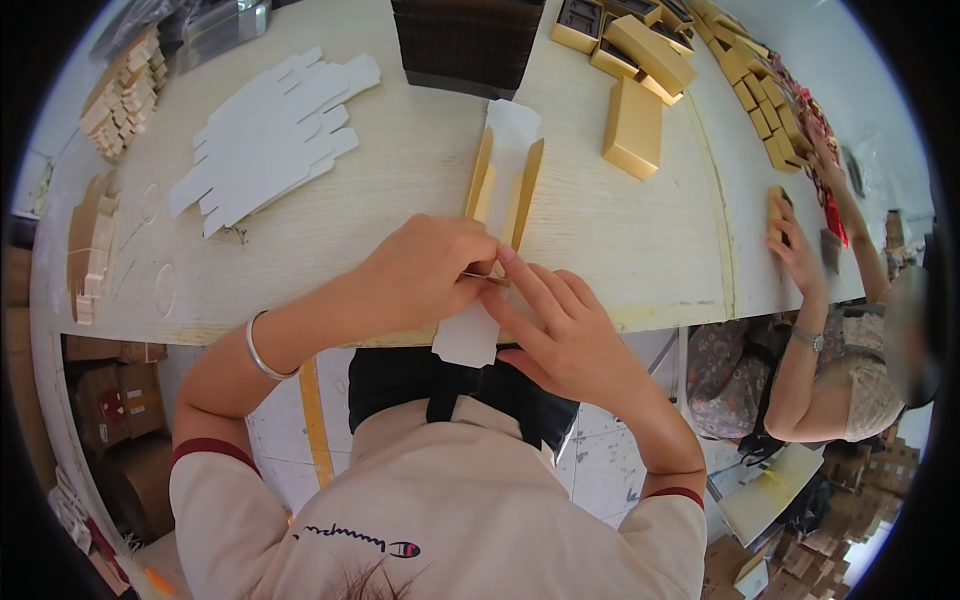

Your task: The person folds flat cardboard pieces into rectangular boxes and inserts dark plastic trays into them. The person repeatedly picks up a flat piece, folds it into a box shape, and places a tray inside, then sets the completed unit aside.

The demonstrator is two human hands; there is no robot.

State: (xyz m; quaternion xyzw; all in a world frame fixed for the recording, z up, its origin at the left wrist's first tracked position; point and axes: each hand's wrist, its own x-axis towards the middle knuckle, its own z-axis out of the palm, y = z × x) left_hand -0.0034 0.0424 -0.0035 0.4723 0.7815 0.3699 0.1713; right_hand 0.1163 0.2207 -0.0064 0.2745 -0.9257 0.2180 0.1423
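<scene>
A partly folded cardboard box (525, 195), gold outside and white inside, lies in front of me at the near edge of the table. Its two long sides stand up, and a white end flap (513, 120) stretches away from me. Closed around the near end of the left side is my left hand (430, 262). My right hand (568, 325) pinches the near right corner with thumb and index finger, its other fingers loosely bent. Another white flap (466, 335) sticks out toward me past the table edge. The fold between my fingertips is partly hidden.
A stack of flat white box blanks (275, 140) lies at left. A dark brown container (468, 45) stands at the back, with finished gold boxes (634, 125) to its right. Bundled cardboard pieces (92, 245) line the left edge. At far right a co-worker's hand (795, 250) holds a gold box.
</scene>
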